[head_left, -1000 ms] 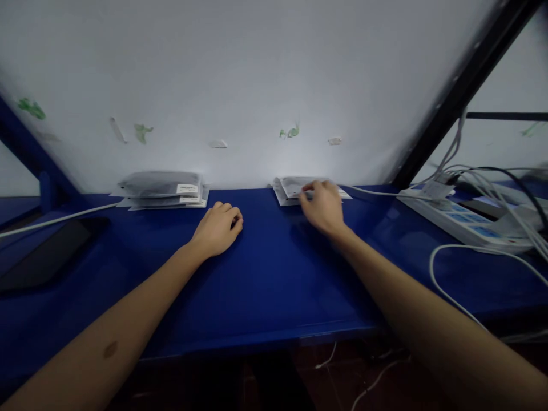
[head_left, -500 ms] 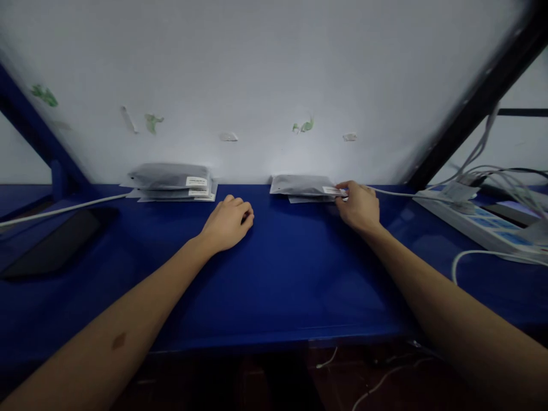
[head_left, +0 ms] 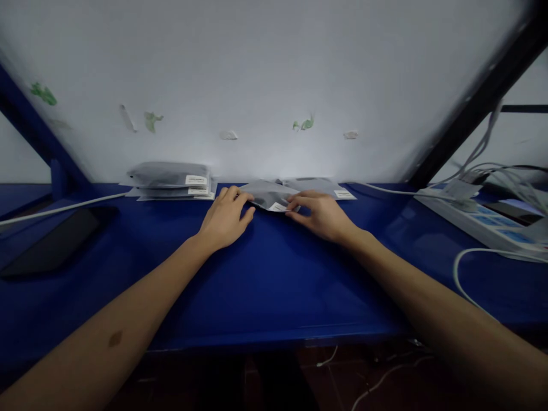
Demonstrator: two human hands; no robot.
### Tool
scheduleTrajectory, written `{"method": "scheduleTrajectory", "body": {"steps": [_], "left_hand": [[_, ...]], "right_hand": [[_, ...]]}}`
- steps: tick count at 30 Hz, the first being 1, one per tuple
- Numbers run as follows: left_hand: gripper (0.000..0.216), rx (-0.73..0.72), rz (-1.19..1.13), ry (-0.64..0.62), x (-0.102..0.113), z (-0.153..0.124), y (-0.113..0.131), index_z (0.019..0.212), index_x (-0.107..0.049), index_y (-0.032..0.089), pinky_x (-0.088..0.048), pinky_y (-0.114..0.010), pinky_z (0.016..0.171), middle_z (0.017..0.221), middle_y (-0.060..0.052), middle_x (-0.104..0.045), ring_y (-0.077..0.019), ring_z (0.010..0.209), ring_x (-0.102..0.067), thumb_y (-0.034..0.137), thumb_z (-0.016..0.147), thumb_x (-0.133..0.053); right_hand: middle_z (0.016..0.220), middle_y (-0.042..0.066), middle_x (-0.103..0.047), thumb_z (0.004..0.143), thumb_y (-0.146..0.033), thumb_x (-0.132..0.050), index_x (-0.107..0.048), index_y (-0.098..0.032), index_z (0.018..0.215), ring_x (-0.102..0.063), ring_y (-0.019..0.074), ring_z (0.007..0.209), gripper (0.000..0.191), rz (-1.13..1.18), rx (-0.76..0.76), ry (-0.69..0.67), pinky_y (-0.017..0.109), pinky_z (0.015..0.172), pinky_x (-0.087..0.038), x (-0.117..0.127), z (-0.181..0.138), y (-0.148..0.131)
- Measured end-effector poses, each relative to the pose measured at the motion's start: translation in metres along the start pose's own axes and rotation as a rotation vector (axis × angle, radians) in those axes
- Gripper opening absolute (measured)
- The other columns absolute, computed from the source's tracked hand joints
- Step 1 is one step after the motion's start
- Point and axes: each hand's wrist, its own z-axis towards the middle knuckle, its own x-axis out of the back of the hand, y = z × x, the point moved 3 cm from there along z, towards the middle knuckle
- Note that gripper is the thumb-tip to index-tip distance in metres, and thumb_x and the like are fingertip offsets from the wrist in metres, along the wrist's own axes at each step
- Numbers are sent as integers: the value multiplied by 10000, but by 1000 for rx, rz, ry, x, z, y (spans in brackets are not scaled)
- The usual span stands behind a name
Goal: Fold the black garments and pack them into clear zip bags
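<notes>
A grey plastic packet (head_left: 266, 194) with a white label at its near right corner is just above the blue table, tilted. My right hand (head_left: 321, 214) pinches it by that labelled corner. At the packet's left end is my left hand (head_left: 226, 217), its thumb spread away from the fingers. Its fingertips are at the packet's edge; whether they press on it I cannot tell. Behind my right hand a flat grey packet (head_left: 317, 185) with a white label lies against the wall. To the left stands a stack of similar grey packets (head_left: 166, 176).
A dark phone-like slab (head_left: 60, 242) lies on the blue table (head_left: 274, 285) at left, near a white cable (head_left: 64, 210). On the right are a white power strip (head_left: 479, 220) and tangled cables. A white wall (head_left: 274, 74) rises behind the table; a black post (head_left: 471, 97) slants at right.
My right hand has moved left, bringing a packet off the right pile towards the middle. My left hand's fingers have opened out towards the packet. A flat packet is left behind at right.
</notes>
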Motion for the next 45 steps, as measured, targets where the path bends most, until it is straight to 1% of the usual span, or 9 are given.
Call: {"method": "scheduleTrajectory", "body": {"steps": [5,8,11,17,25,29,33,36,45], "left_hand": [[438,-9,-23,-46,-6,1,-3,1372,-578,215,-383,-465,1101,1351,-109,-546,-295,1285,-457,416,1028,-395],[471,3,-41,-94,-7,0,-4,1371,-596,251,-377,-500,1092,1365,-91,-560,-303,1260,-467,465,1038,-341],[480,15,-82,-136,-7,2,-5,1296,-654,271,-375,-496,1080,1311,-72,-608,-287,1200,-508,482,1042,-305],[503,39,-165,-153,-2,5,-5,1052,-708,251,-384,-473,1051,1081,-73,-670,-273,1113,-551,508,1036,-276],[368,-101,-204,-258,15,-5,25,774,-588,228,-466,-395,876,1093,-49,-641,-257,1037,-561,549,942,-522],[356,-167,-201,-308,18,-10,40,928,-600,234,-477,-389,848,1122,-63,-639,-256,1000,-589,587,886,-587],[515,-236,-202,-370,15,-13,47,1307,-549,264,-396,-435,1071,1420,-72,-545,-295,1275,-508,603,920,-533],[640,-237,-183,-430,11,-15,49,1473,-438,287,-315,-468,1160,1580,-70,-400,-315,1421,-383,627,934,-495],[721,-206,-131,-473,4,-16,49,1506,-425,268,-344,-538,1144,1604,-104,-368,-342,1446,-356,715,945,-353]], "right_hand": [[945,27,-743,919,-345,-604,-715,-248,920,-660,188,844,148,-1,41,-46,330,786,-472,-1,-2,-24],[791,6,-722,932,-403,-585,-689,-233,815,-635,157,719,231,40,99,-35,304,722,-451,-1,-2,-49],[667,-5,-681,965,-439,-515,-643,-223,700,-580,126,600,365,79,70,73,287,677,-435,5,-3,-61],[675,29,-699,970,-447,-477,-618,-217,642,-588,141,607,425,55,-161,287,284,637,-423,19,-2,-28],[816,92,-738,950,-384,-501,-701,-208,762,-635,220,742,326,-98,-262,21,359,711,-433,-2,4,10],[806,104,-730,967,-408,-456,-673,-211,696,-631,228,732,399,-97,-292,-3,368,699,-423,-6,4,14],[773,101,-719,961,-400,-468,-665,-207,679,-620,223,704,394,-86,-312,4,364,685,-419,-9,6,11],[754,103,-718,954,-393,-477,-692,-198,695,-625,228,702,389,-102,-347,15,367,692,-429,-11,7,11],[809,123,-722,911,-356,-526,-698,-184,663,-644,239,754,347,-119,-391,-47,365,707,-449,-10,3,0]]}}
